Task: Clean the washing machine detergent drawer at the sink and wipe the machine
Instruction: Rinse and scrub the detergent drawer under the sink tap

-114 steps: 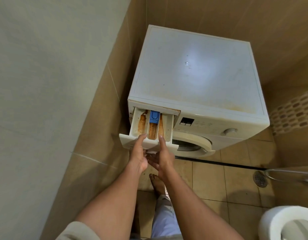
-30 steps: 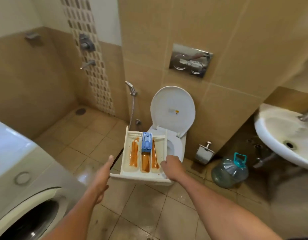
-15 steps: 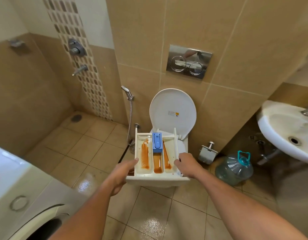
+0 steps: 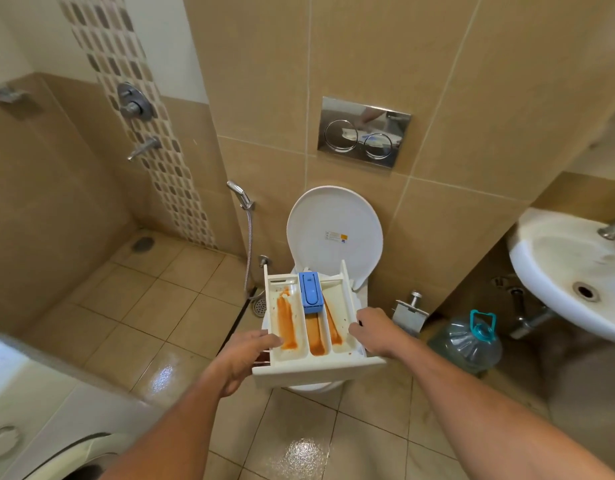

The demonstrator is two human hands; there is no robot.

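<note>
The white detergent drawer [image 4: 337,367] is out of the machine and held level in front of me, over the toilet. Orange residue streaks its three compartments, and a blue insert [image 4: 310,296] sits in the middle one. My left hand [image 4: 242,355] grips the drawer's left front corner. My right hand [image 4: 373,332] grips its right side. The white washing machine [image 4: 46,424] stands at the lower left, only partly in view. The white sink [image 4: 572,271] hangs on the wall at the right, with a tap at its edge.
A toilet with its lid [image 4: 333,233] raised stands straight ahead below a chrome flush plate [image 4: 363,131]. A large water bottle with a teal cap [image 4: 467,342] sits on the floor under the sink. Shower fittings [image 4: 134,103] and a hand sprayer [image 4: 242,195] are on the left walls. Floor tiles look wet.
The drawer was pulled out of the washing machine and carried away from it. In the last second my left hand took hold of its left corner, and the view turned slightly right.
</note>
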